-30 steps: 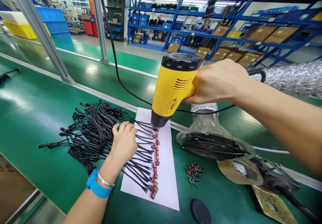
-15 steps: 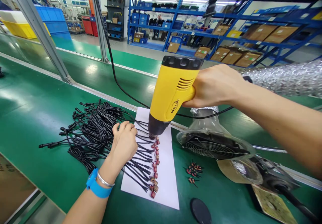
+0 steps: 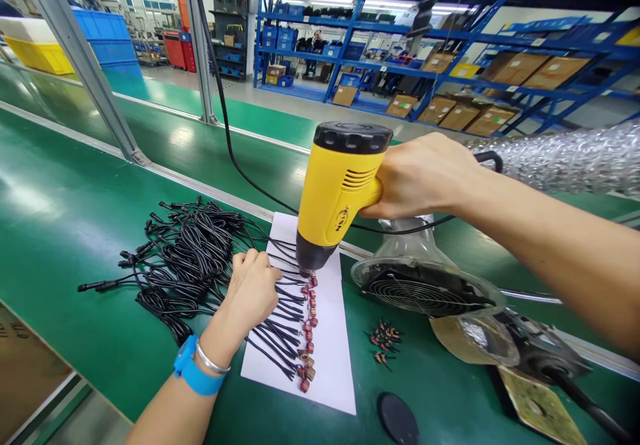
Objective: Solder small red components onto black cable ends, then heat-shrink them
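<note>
My right hand (image 3: 425, 175) grips the handle of a yellow heat gun (image 3: 333, 195) with a black end cap. Its dark nozzle points down, close above the far end of a row of small red coils (image 3: 310, 322) wired to cable ends on a white paper sheet (image 3: 330, 365). Beside the nozzle, on its left, my left hand (image 3: 254, 290) is closed over a black cable, fingers curled and their tips partly hidden. More black cables (image 3: 200, 245) lie bundled to the left, with their thin ends fanned across the paper.
Right of the paper lie small dark-and-red parts (image 3: 385, 338) and a black disc (image 3: 399, 418). A fan under a clear hood (image 3: 425, 285) stands behind them, joined to a foil duct (image 3: 565, 158). The heat gun's cord crosses behind. A metal post (image 3: 80, 65) rises at left.
My left hand has shifted slightly right and nearer to me. The heat gun has moved a little left and down, standing more upright over the coils.
</note>
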The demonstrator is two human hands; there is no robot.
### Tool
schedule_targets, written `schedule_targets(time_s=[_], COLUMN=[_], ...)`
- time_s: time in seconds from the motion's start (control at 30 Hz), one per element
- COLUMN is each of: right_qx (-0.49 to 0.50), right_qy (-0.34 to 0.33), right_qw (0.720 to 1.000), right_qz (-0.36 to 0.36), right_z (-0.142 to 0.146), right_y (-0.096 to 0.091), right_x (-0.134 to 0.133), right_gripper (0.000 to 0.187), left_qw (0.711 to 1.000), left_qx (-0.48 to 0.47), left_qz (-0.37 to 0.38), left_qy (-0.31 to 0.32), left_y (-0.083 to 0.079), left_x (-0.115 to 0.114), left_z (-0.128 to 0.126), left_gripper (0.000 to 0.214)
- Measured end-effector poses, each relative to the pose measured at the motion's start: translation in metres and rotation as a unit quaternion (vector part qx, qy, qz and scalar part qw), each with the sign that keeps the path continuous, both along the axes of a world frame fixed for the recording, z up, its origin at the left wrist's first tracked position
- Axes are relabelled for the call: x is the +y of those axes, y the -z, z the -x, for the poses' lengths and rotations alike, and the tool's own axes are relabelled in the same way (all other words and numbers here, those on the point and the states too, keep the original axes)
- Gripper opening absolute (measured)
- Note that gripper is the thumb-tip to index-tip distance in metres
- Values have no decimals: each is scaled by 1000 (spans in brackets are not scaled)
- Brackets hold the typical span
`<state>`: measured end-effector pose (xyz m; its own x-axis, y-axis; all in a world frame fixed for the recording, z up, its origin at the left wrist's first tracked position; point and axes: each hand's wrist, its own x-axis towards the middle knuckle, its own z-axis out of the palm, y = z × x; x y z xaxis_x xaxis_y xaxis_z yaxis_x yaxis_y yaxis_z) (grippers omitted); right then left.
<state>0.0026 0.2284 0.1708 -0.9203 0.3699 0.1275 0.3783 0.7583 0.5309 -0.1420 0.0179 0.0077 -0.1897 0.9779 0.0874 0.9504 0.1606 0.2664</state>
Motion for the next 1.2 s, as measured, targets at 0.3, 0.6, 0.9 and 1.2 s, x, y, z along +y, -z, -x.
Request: schedule_targets(time_s=[0.3, 0.6, 0.9, 1.2], right_qx=[7, 6, -9, -33], right_qy=[4, -3, 5, 26], right_qw=[1000, 1000, 1000, 999], right_qz=[7, 13, 19, -11], right_z=[-4, -1, 1, 0], right_y=[1, -1, 1, -7], right_x=[-1, -6, -9, -7], right_gripper=[52, 52, 50, 46], left_qw=[999, 1000, 999, 999], left_qx=[-21, -25, -33, -30], left_qz=[17, -7, 13, 13], left_qy=[36, 8, 20, 20], left_y=[1, -1, -6, -10], left_x=[1, -2, -4, -6], left_z=[-2, 7, 10, 9], left_gripper=[44, 35, 33, 33])
